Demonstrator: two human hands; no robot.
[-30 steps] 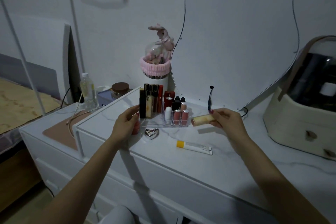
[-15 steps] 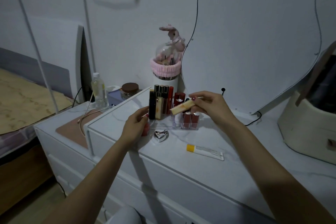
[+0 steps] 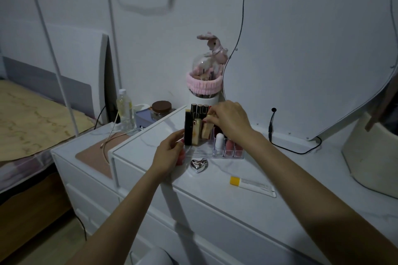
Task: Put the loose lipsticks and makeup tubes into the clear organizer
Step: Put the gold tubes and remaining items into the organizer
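Right hand (image 3: 230,122) pinches the beige tube (image 3: 207,131) down into the clear organizer (image 3: 217,153), left hand (image 3: 170,155) gripping its nine-o'clock edge; a crooked drop could topple neighbouring lipsticks (image 3: 231,146).

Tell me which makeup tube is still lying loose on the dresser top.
The white tube with the yellow cap, lying flat in front of the clear organizer. The others stand upright in it, including the beige tube the right hand holds.
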